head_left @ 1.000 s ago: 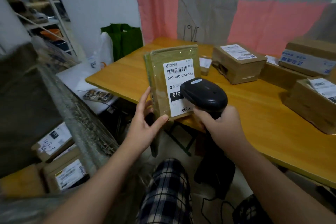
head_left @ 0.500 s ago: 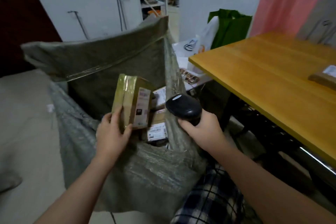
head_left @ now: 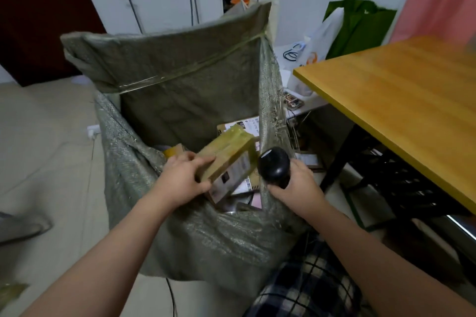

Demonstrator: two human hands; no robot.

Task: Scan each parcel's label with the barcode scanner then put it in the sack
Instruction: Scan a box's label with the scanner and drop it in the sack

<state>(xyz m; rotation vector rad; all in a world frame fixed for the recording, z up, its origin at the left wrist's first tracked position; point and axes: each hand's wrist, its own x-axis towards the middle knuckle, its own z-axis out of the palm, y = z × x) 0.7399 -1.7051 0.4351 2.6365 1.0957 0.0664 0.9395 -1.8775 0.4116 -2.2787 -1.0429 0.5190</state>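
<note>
Woven grey-green sack, head view: L hand grips taped brown parcel by its near end, tilted, inside the sack mouth above other parcels. R hand wrapped round black scanner at the sack's right edge. Risks: parcel lands on a corner & tumbles out; scanner snags frayed weave

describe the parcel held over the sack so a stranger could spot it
Find the big grey-green woven sack beside the yellow table. Over its mouth the left hand holds a tilted tape-wrapped parcel. It alone is held; the others lie loose below.
</note>
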